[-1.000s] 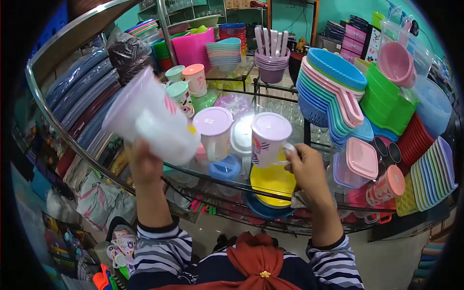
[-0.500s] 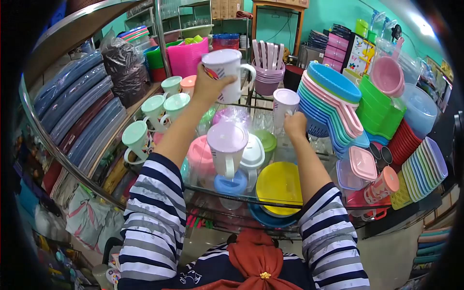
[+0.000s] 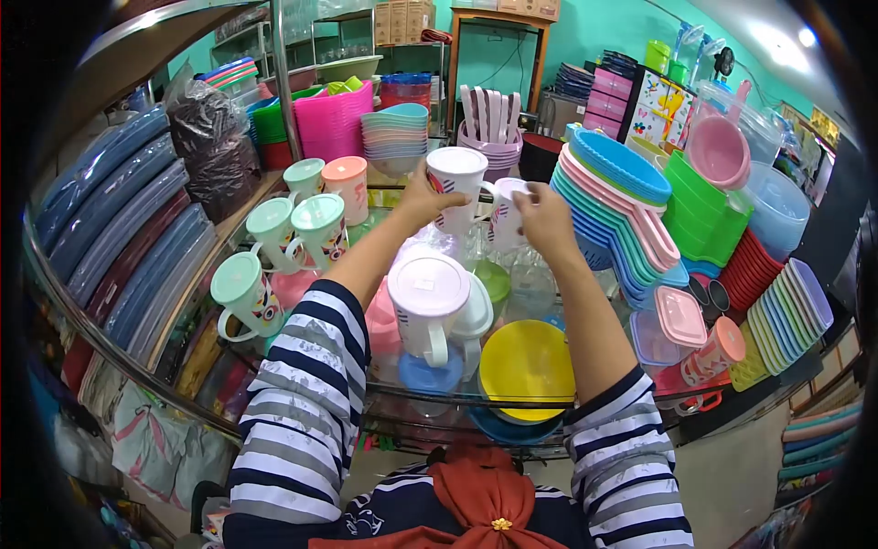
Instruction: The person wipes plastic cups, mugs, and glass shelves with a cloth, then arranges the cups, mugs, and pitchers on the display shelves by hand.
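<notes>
At the left of the frame, the mint-lidded mugs [image 3: 242, 285] stand close together beside the orange-lidded mug [image 3: 346, 188], so the left forearm is best kept high and clear of their lids. Near upper centre, the left hand [image 3: 417, 198] is closed around the side of the larger white mug [image 3: 455, 188], upright; a grip on the body, not the lid, seems safest. Below it, the lilac-lidded mug [image 3: 427, 288] stands in front on the glass surface [image 3: 457, 399], and needs clearance too. The larger mug's handle points right, very near the smaller white mug [image 3: 506, 221], so a slight turn could keep them from catching. The right hand [image 3: 547, 222] grips that smaller mug near its top; slow, level movement should spare the stacked colanders [image 3: 608, 197] just beside it.
</notes>
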